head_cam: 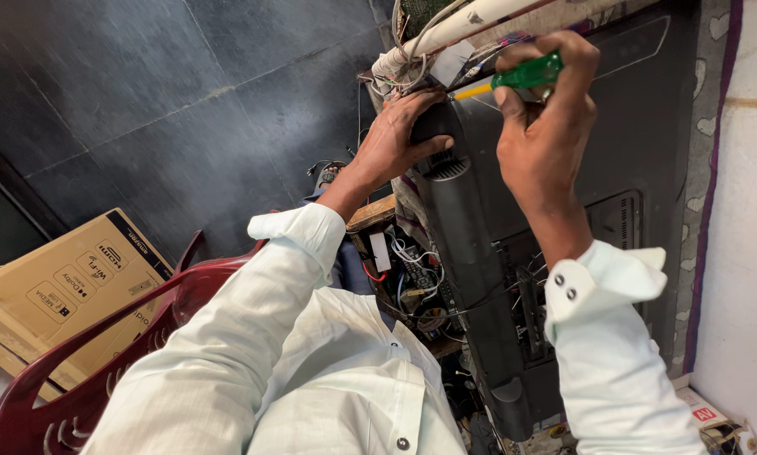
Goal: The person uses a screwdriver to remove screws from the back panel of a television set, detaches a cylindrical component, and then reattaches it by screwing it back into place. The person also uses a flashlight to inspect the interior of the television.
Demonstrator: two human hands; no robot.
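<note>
- You are closing your right hand around a green-handled screwdriver, fingers wrapped tight on the handle, with its yellow shaft pointing left toward the upper end of the dark television back panel.
- You are pressing your left hand flat on the black stand bracket, fingers spread over its top end and thumb hooked around it; it is bracing, not clasping anything loose.
- The screwdriver tip is lying just beside your left fingertips, and whether it is seated in a screw cannot be told from here.
- Judged risk: if the tip is slipping off the screw head, it is heading straight for your left fingers, because they are sitting right in its line.
- A bundle of loose wires is hanging near the tip beside a white pipe; a skidding blade could be nicking that insulation.
- The panel is lying across a cluttered wooden bench, so heavy pressing may be shifting it.
- You are leaning over from a red plastic chair, with a cardboard box lying well apart on the floor.
</note>
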